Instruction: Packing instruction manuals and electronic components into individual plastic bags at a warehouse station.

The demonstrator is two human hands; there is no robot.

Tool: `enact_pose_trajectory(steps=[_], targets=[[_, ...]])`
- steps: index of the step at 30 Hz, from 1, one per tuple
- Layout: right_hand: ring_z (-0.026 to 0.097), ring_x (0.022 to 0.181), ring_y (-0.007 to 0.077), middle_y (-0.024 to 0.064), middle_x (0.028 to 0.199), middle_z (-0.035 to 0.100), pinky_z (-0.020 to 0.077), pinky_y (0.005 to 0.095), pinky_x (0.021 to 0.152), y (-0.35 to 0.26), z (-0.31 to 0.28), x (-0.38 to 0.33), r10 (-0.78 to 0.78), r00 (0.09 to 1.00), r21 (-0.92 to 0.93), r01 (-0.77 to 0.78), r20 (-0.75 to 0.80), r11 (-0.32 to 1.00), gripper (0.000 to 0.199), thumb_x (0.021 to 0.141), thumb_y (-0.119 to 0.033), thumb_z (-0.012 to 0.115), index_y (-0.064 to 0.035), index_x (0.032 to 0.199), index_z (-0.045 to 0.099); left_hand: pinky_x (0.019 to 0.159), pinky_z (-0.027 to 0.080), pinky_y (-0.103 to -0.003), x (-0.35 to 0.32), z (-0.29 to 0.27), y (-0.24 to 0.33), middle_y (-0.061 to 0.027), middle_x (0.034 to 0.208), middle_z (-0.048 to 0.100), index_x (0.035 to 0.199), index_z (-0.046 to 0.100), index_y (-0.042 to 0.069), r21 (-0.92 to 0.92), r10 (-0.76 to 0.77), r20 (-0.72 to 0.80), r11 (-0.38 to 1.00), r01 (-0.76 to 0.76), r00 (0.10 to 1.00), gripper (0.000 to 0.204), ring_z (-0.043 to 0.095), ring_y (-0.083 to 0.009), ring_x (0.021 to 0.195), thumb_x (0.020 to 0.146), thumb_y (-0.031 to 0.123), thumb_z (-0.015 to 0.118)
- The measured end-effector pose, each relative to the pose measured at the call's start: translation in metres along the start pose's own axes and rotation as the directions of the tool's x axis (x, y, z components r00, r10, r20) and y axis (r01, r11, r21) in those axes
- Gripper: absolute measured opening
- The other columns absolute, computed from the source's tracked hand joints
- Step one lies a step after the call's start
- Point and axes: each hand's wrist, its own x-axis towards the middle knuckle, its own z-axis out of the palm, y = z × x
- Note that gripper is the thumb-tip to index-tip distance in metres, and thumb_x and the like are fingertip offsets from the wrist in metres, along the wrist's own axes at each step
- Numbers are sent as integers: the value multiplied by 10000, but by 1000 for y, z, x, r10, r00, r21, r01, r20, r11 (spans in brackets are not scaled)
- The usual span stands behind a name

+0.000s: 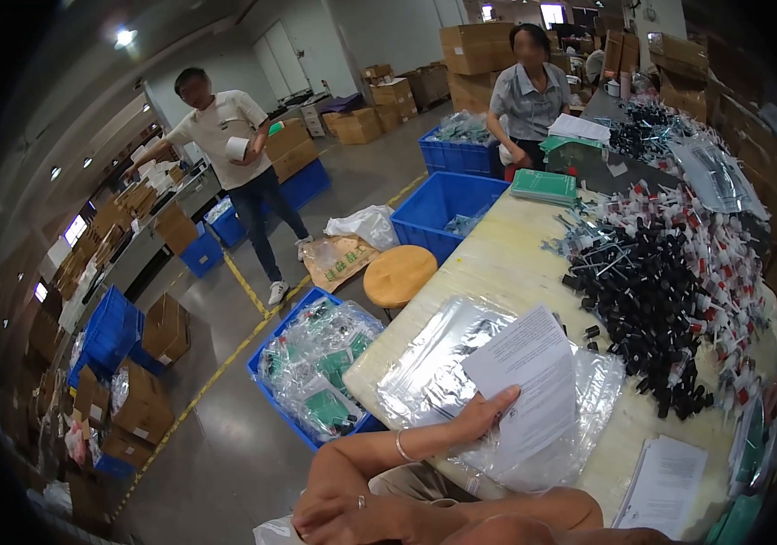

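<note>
The left hand (484, 411), low in the frame, pinches a printed paper sheet (534, 381) above clear plastic bags (434, 363) on the bench (497, 263). The right hand (343, 513) rests loosely closed at the bottom edge, holding nothing.

Sheet (534, 381): white paper, matt, printed; held at edge by left hand (486, 413).
Bags (443, 363): clear plastic film, glossy, wrinkled.
Counter (497, 263): pale yellowish top, smooth, dull sheen.
Small parts pile (652, 300): black plastic, matt, mixed w/ bright metal pcs.
Stool (399, 275): wood seat, smooth.
Bin (266, 377): blue rigid plastic.
Bracelet (400, 445): shiny metal.
Floor (234, 445): grey, smooth, semi-gloss.
</note>
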Motion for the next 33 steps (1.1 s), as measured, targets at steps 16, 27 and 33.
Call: enact_pose_trajectory(steps=[16,27,33], targets=[[544,911,255,134,1004,551,404,356,795,-12,-8,-12,72,939,-303,-180,-335,936,188,833,-154,607,-7,912,521,919,434,-308,-4,1,1,-91,1185,531,1275,409,-13,-60,-11,-89,998,6,996,457,526,-172,1064,916,232,551],[551,833,249,119,928,557,408,339,739,-7,9,1,108,961,-299,-183,-253,937,165,831,-149,604,-21,870,508,766,439,-252,-3,-3,1,-64,1035,574,1168,513,-10,84,-100,-108,990,110,989,505,531,-118,899,881,401,577],[555,791,246,111,886,561,410,330,709,-8,22,4,145,969,-295,-201,-199,934,157,829,-146,603,-28,846,501,882,440,-295,0,-7,-8,-81,1161,552,1253,459,-17,-23,-113,-34,993,112,993,504,528,-160,1034,896,316,582]])
